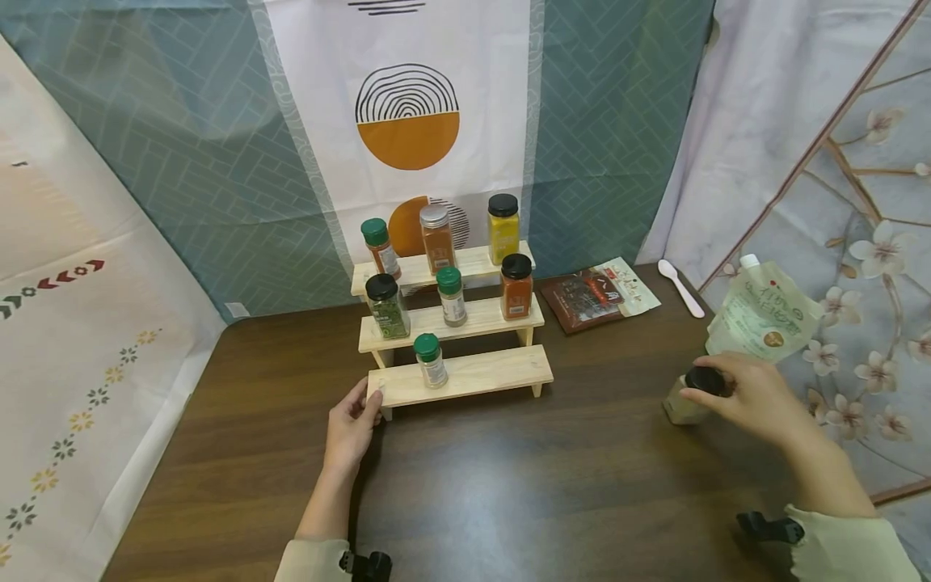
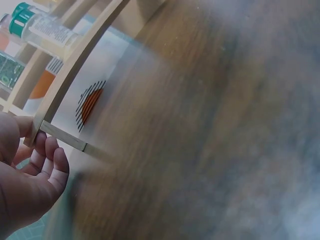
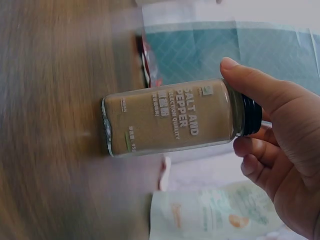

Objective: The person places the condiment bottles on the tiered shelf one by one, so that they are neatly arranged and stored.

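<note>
At the right of the table, my right hand (image 1: 756,396) grips a salt-and-pepper jar (image 3: 170,120) by its black-capped neck, thumb on one side and fingers on the other. In the head view the jar (image 1: 684,406) looks close to the tabletop; whether it touches cannot be told. My left hand (image 1: 351,428) pinches the left end of the lowest step of a wooden tiered rack (image 1: 502,369), thumb on top and fingers beneath. A green-capped spice bottle (image 1: 432,362) stands on that step. The middle tier holds a green herb jar (image 1: 390,311), another green-capped bottle (image 1: 452,299) and an orange spice jar (image 1: 516,289).
On the top tier stand a green-capped red spice bottle (image 1: 381,249), a silver-capped jar (image 1: 438,242) and a yellow jar (image 1: 503,230). Right of the rack lie spice packets (image 1: 600,295) and a white spoon (image 1: 680,288). A pale spouted pouch (image 1: 764,311) stands behind my right hand.
</note>
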`<action>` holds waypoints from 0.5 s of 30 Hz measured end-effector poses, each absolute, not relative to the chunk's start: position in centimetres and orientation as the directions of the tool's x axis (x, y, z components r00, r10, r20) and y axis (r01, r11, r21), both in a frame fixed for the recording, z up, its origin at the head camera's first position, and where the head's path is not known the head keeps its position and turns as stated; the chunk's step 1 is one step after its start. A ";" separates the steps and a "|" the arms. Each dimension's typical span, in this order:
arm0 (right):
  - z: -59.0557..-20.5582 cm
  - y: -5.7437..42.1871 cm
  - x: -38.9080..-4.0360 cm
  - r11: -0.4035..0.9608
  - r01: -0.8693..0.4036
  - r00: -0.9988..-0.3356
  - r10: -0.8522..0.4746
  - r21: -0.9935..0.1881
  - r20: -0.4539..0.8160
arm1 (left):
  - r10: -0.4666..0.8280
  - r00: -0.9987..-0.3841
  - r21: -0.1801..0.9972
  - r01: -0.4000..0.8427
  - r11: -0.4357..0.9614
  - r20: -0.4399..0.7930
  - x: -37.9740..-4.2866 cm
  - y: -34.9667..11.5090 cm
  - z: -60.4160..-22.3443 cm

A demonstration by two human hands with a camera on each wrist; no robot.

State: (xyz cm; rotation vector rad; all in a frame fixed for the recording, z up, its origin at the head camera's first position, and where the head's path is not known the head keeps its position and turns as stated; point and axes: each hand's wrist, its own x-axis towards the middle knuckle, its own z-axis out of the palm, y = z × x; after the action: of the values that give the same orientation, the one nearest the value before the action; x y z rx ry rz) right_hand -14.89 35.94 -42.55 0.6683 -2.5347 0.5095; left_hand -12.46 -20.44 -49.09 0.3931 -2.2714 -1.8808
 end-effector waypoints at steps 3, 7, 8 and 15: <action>-42.5 35.0 -15.2 0.792 -0.560 -0.761 -0.377 -0.241 0.528 | -0.293 -0.956 0.982 -0.084 0.171 -0.031 -12.5 -20.5 -49.1; -42.3 33.5 -15.9 0.765 -0.599 -0.731 -0.401 -0.237 0.552 | -0.292 -0.956 0.983 -0.075 0.167 -0.023 -12.5 -20.5 -49.1; -42.2 33.1 -16.0 0.760 -0.605 -0.726 -0.405 -0.236 0.556 | -0.290 -0.957 0.983 -0.074 0.166 -0.023 -12.5 -20.6 -49.1; -41.3 30.2 -16.9 0.736 -0.620 -0.725 -0.405 -0.272 0.558 | -0.280 -0.960 0.984 -0.076 0.164 -0.027 -12.5 -20.7 -49.3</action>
State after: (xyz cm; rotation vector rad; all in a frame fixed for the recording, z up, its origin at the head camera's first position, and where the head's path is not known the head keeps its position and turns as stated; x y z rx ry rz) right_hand -16.86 30.18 -41.28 0.7793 -2.4672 0.6198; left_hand -12.52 -20.69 -49.26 0.3508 -2.2682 -1.9018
